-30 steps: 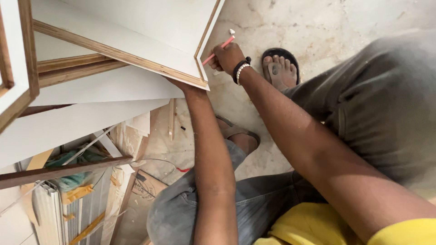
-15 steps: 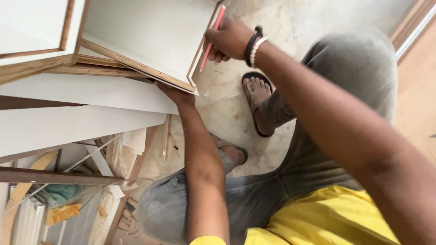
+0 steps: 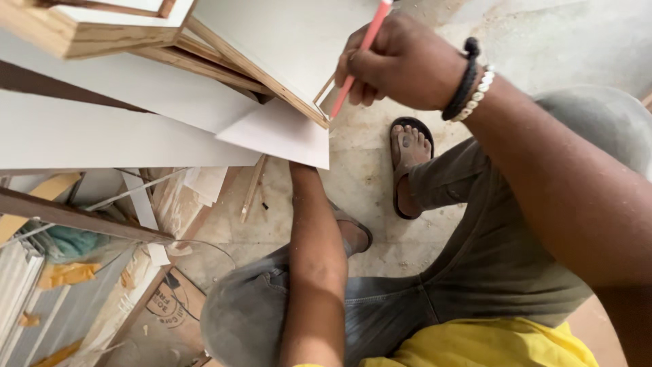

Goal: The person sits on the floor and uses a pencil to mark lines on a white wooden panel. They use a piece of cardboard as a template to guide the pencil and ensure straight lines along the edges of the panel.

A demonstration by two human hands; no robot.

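Red pencil (image 3: 360, 58) tip reaches the white board (image 3: 285, 41) edge; left hand hidden beneath.

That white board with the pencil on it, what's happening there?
A person in a yellow shirt bends over a stack of white boards. The right hand holds a red pencil with its tip at the corner of the top white board. The left arm reaches under the stack, its hand hidden. Sandalled feet stand on the dusty floor.

We count one red pencil (image 3: 363, 54), two wristbands (image 3: 468, 81) at twelve o'clock, two sandalled feet (image 3: 407, 160), and several white boards (image 3: 136, 129) towards ten o'clock.
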